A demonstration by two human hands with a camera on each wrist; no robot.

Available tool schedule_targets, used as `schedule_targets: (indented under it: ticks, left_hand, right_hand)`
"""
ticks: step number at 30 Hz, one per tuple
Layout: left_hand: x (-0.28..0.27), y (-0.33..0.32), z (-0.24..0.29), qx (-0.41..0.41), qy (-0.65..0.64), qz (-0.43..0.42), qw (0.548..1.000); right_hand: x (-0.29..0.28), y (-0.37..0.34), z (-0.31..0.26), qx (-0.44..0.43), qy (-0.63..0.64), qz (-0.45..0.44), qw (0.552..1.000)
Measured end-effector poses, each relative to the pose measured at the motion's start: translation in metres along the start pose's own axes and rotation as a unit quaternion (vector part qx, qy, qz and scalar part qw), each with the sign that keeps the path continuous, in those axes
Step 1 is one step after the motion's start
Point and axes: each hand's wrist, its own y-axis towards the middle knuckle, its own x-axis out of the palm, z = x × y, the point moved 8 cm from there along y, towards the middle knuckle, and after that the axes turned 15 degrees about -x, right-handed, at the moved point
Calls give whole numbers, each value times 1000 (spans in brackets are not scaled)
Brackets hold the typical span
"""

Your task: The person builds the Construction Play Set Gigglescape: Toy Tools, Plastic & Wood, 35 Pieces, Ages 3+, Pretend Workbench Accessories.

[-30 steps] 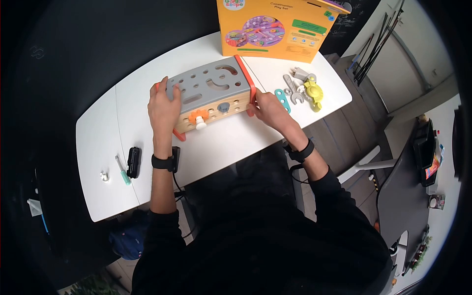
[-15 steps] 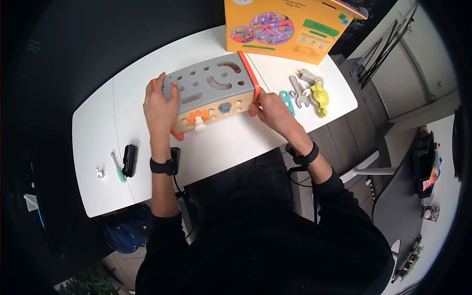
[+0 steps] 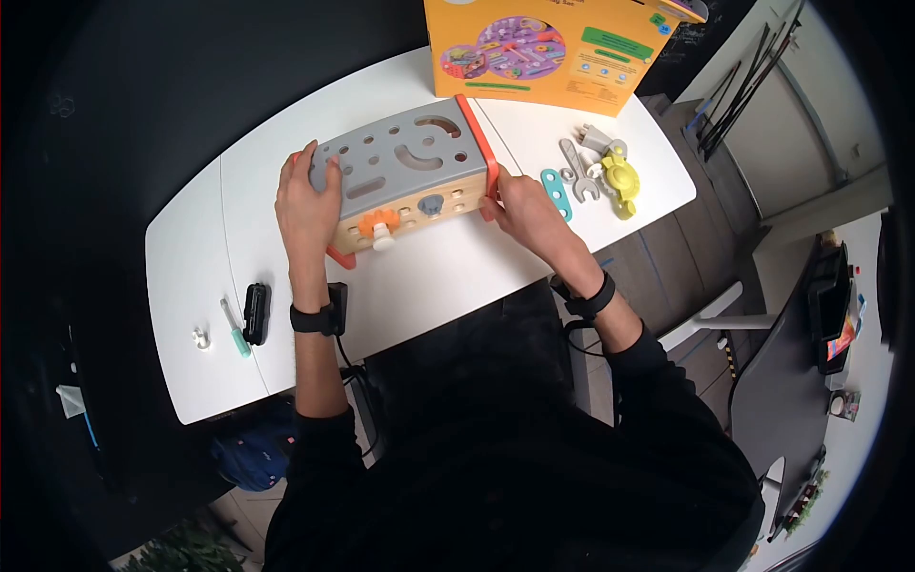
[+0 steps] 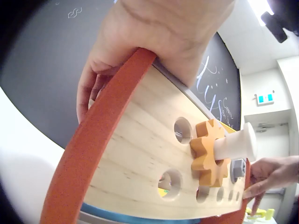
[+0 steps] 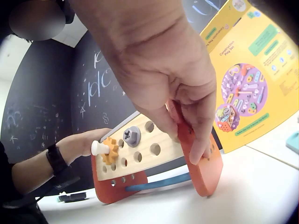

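Observation:
A toy workbench [image 3: 405, 157] with a grey slotted top, pale wooden side and red end panels stands on the white table. Its left end is in the grip of my left hand [image 3: 307, 214], fingers draped over the edge. My right hand [image 3: 531, 214] pinches the right red end panel [image 5: 205, 168] between thumb and fingers, as the right wrist view shows. From the near wooden side stick out an orange gear [image 4: 208, 154] with a white peg [image 4: 238, 143] through it and a grey bolt [image 5: 132, 136]. A blue bar [image 5: 159, 183] runs low between the end panels.
Right of the workbench lie a teal strip [image 3: 556, 195], a grey wrench [image 3: 579, 173] and yellow toy parts [image 3: 621, 179]. A yellow box [image 3: 534, 57] stands behind. At the left are a screwdriver [image 3: 235, 329], a black case [image 3: 255, 313] and a small white piece [image 3: 200, 338].
The head view shifts slightly. Both hands keep their hold on the workbench, which stays in about the same place.

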Motion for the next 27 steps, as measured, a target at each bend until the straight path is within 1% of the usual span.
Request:
schedule_targets:
  ticks: [2,4,5,6,8,9,10,11,12,13,14,17,21,23,27]
  left_hand:
    - [1,-1,0,-8,-2,-1,1000]
    - [1,-3,1,8,-3,1,1000]
    - [-1,-4,3,23,-3,10,1000]
    - [-1,-4,5,25,-5,7,1000]
    - [-2,-4,5,17,-10,-1,1000]
    - [-1,-3,3,16,-11,-3,1000]
    - [0,-2,3,30,-8,5,1000]
    - [0,-4,3,43,-5,13,999]
    - [0,-5,2,39,-7,11,999]
    - [0,-5,3,29,-8,5,1000]
    - [0,-5,3,18,-9,1,1000]
    - [0,-4,2,18,-11,5,1000]
    - [2,-2,-3,-11,-15,-7,1000]
    - [3,-2,-2,9,-5,4,1000]
    - [2,-2,-1,10,-3,7,1000]
  right_hand:
    - [-1,-1,6,8,0,-3,1000]
    - [-1,-1,10,-59,82,-34,994]
    - [-4,-2,17,-46,154,-58,985]
    - [-11,-6,31,-64,101,-34,992]
    - [-47,-12,49,7,65,11,998]
    - [-63,-17,63,59,-8,30,998]
    - [-78,-25,76,111,-82,48,989]
    - [-89,-33,88,105,-190,64,974]
    - [-96,-41,97,96,-296,80,947]
    - [-97,-48,109,152,-329,52,931]
    - [-98,-53,116,147,-332,53,930]
    - [-89,-58,149,167,-310,-17,936]
    - [-84,-52,160,151,-293,-31,944]
    - [-81,-50,169,161,-267,-41,949]
    - [-78,-48,173,144,-274,-31,950]
